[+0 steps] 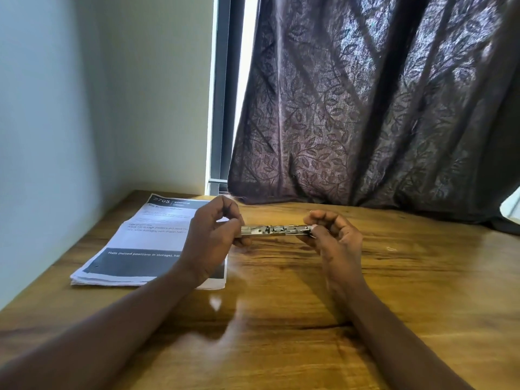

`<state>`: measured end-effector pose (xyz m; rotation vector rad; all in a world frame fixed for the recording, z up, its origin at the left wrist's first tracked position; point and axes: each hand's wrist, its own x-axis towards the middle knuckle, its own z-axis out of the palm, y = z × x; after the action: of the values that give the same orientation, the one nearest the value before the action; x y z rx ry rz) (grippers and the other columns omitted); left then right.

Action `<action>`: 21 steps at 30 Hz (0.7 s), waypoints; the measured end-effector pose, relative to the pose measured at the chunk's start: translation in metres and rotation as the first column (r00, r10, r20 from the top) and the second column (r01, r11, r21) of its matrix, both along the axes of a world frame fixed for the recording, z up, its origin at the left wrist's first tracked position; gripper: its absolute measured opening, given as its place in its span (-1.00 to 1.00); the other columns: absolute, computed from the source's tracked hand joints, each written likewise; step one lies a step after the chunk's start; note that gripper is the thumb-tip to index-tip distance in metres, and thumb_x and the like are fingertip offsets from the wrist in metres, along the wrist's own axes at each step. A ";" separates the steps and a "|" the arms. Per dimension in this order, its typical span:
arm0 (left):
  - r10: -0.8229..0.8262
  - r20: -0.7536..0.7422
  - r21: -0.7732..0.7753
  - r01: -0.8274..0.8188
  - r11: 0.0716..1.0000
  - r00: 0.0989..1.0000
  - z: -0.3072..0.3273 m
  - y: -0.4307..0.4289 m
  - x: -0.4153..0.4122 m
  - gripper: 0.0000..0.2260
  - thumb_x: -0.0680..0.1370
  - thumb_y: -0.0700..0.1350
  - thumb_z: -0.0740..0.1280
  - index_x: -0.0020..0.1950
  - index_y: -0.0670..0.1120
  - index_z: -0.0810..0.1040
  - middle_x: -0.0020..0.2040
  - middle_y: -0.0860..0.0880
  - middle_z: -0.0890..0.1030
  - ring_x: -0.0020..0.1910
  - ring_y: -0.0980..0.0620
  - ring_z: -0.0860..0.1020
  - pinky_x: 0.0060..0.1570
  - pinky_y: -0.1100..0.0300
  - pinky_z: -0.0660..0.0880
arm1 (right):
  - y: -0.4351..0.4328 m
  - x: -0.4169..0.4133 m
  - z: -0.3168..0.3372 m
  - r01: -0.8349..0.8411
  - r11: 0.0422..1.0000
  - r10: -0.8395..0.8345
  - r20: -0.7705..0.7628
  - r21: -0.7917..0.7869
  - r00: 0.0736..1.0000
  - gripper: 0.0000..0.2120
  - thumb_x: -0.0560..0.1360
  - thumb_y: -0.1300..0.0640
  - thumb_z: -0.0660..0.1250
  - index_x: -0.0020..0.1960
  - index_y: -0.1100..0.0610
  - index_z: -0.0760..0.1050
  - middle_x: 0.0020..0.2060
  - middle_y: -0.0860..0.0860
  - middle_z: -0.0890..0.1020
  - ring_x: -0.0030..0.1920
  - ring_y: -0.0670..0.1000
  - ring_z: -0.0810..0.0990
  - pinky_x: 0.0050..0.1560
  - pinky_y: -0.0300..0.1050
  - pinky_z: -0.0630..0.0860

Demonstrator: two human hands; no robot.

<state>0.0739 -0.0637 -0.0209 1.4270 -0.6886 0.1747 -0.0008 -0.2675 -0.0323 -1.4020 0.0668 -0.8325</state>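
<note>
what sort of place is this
Probably a home study or bedroom corner: a wooden desk against a plain wall, a leaf-patterned curtain over a window, and a stack of printed papers.

Shiny silver metal bar (277, 230), glossy grained wood table (394, 277), matt printed paper stack (135, 249), leaf-patterned cloth curtain (365, 108)

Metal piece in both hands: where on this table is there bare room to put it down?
Bare wood lies right of the right hand, up to the curtain hem, and below the metal piece, between the forearms at the table front. Left is crowded: a paper stack lies there, partly hidden by the left hand.
</note>
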 end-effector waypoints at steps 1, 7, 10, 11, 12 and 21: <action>0.026 0.001 0.022 -0.026 0.999 1.000 -0.001 -0.001 -0.001 -0.84 0.53 -0.47 0.23 -0.12 -0.24 0.49 -0.16 -0.16 0.54 -0.30 -0.05 0.64 -0.33 0.13 0.62 | 0.001 -0.001 0.001 -0.022 1.000 0.022 0.000 0.022 1.000 -0.78 0.57 0.45 0.28 0.06 0.20 0.60 -0.03 0.12 0.68 0.00 0.07 0.65 -0.02 0.00 0.69; 0.107 0.030 0.085 -0.109 0.990 0.994 -0.002 -0.004 -0.002 -0.79 0.56 -0.43 0.23 0.00 -0.15 0.55 -0.07 -0.11 0.60 -0.26 0.06 0.54 -0.39 0.35 0.48 | 0.004 0.000 0.008 -0.271 0.901 0.270 0.052 0.340 0.962 -0.74 0.55 0.39 0.31 0.22 0.36 0.55 -0.01 0.17 0.70 -0.11 0.01 0.71 -0.08 -0.12 0.70; 0.114 -0.008 0.085 -0.113 0.990 0.993 -0.003 -0.001 0.001 -0.80 0.58 -0.39 0.21 0.04 -0.16 0.57 -0.04 -0.16 0.62 -0.24 0.05 0.52 -0.40 0.34 0.47 | 0.007 -0.001 0.011 -0.342 0.845 0.355 0.046 0.411 0.934 -0.68 0.50 0.33 0.35 0.24 0.38 0.55 0.04 0.23 0.69 -0.07 0.06 0.72 0.00 -0.10 0.69; 0.099 -0.042 0.072 -0.096 0.993 0.994 -0.002 0.001 0.001 -0.79 0.58 -0.39 0.20 0.05 -0.17 0.57 -0.02 -0.19 0.62 -0.23 0.03 0.51 -0.40 0.32 0.48 | 0.007 -0.001 0.011 -0.351 0.837 0.369 0.039 0.420 0.929 -0.71 0.52 0.34 0.33 0.23 0.38 0.55 0.04 0.24 0.70 -0.06 0.06 0.73 0.00 -0.09 0.69; 0.083 -0.073 0.063 -0.079 0.995 0.994 -0.002 0.002 0.003 -0.78 0.58 -0.40 0.18 0.05 -0.19 0.57 -0.01 -0.22 0.62 -0.23 0.00 0.51 -0.40 0.30 0.50 | 0.008 -0.002 0.010 -0.354 0.833 0.375 0.037 0.426 0.926 -0.73 0.54 0.35 0.31 0.22 0.38 0.56 0.05 0.24 0.70 -0.06 0.06 0.74 0.00 -0.09 0.70; 0.285 0.409 0.221 -0.397 0.891 0.867 0.000 0.002 -0.005 -0.82 0.52 0.09 0.34 0.04 0.03 0.56 -0.15 0.19 0.64 -0.15 0.19 0.64 -0.17 0.22 0.56 | 0.024 -0.007 0.008 -0.350 0.873 0.368 0.012 0.339 0.930 -0.76 0.51 0.32 0.35 0.18 0.29 0.59 0.13 0.27 0.69 0.04 0.10 0.71 0.06 -0.05 0.68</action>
<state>0.0689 -0.0615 -0.0208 1.8318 -0.7798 0.6581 -0.0077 -0.2434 -0.0239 -1.0664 -0.0131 -0.4457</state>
